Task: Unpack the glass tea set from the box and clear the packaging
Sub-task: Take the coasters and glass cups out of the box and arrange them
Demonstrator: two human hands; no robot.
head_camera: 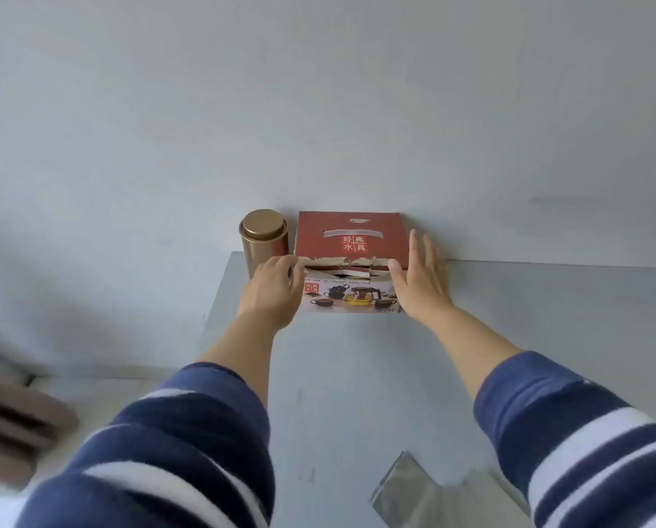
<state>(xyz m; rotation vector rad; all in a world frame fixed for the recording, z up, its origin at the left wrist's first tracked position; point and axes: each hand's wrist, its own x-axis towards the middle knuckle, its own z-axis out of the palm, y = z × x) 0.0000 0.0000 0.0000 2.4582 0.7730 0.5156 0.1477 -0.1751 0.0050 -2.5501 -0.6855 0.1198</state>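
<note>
Pale grey desk (357, 375), white wall behind: the tea set box (351, 261) stands at its far edge beside a bronze tin (264, 238). Left hand (273, 291) grips the box's left end; right hand (420, 276), fingers spread, presses its right end.

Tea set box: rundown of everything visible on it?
The box is printed cardboard, red on top with white Chinese characters and a slot-shaped cutout, the front panel showing a photo of a glass teapot and cups. The top's front edge is torn ragged, leaving a dark gap. It sits flat at the far edge of the grey table, against the wall, with a gold tin at its left. The left hand is on its left front corner; the right hand, fingers spread, is at its right side.
</note>
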